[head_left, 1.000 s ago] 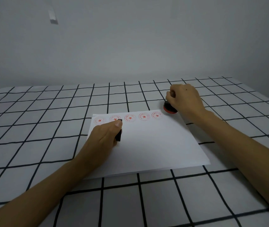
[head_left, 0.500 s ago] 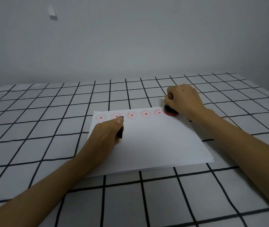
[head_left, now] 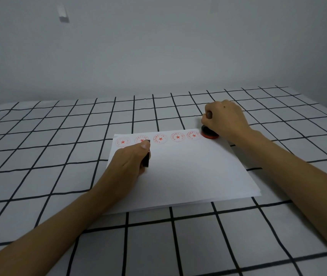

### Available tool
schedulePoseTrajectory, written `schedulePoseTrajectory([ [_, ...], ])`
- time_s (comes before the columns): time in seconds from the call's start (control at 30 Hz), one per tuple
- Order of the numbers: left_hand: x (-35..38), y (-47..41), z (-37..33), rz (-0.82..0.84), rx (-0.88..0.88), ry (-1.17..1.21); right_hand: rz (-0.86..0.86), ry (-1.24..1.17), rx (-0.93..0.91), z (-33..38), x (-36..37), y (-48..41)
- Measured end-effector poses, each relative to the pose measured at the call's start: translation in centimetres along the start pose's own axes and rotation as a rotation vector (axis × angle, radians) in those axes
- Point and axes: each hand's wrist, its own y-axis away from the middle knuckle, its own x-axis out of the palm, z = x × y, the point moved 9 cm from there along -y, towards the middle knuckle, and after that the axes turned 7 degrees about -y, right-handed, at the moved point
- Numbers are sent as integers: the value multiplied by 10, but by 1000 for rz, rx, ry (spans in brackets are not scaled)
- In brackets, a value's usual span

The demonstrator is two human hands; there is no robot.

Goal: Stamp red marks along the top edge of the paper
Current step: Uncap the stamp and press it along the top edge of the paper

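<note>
R hand (head_left: 225, 120) clenched on stamp (head_left: 209, 134) at paper (head_left: 188, 172) corner, L hand (head_left: 127, 164) gripping black block (head_left: 146, 159); thin sheet slides, keep pinned

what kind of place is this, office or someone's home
Hard to say; probably a plain room at home or a makeshift desk. A table under a black-grid white tablecloth stands against a bare grey wall, with only a paper stack and a stamp on it.

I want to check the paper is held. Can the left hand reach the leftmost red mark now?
Probably yes. The left hand rests on the paper just below the leftmost red mark, nothing between them. But its fingers are closed on a dark object.
</note>
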Motion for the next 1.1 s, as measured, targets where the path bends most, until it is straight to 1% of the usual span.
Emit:
schedulePoseTrajectory([
  [0.17,1,1,-5,10,38,-16,1,1,-7,2,1,2],
  [0.67,1,1,-8,3,-4,-33,19,1,-32,3,1,1],
  [0.8,2,4,-11,6,35,-86,18,-17,-37,2,0,1],
  [1.1,-3,3,-9,-54,-35,-119,12,-29,-43,4,2,3],
])
